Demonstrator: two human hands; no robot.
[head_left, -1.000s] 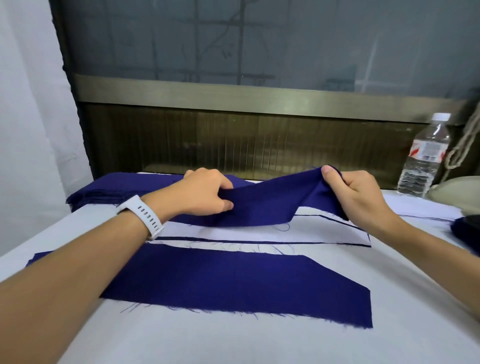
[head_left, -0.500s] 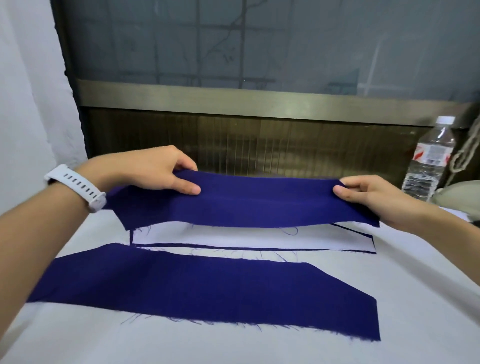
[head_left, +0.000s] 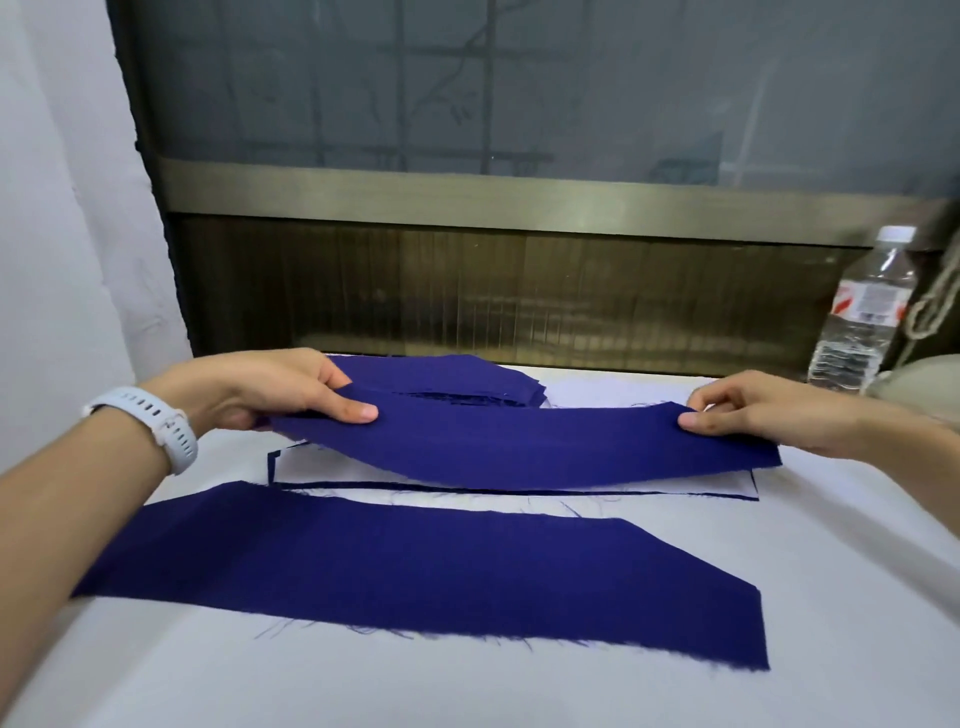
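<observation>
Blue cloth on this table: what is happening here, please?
A person holds a blue strip by its ends, the left hand and right hand pinching it, above a white piece on the table. A second strip lies flat nearer the person. A stack of blue pieces sits behind.
</observation>
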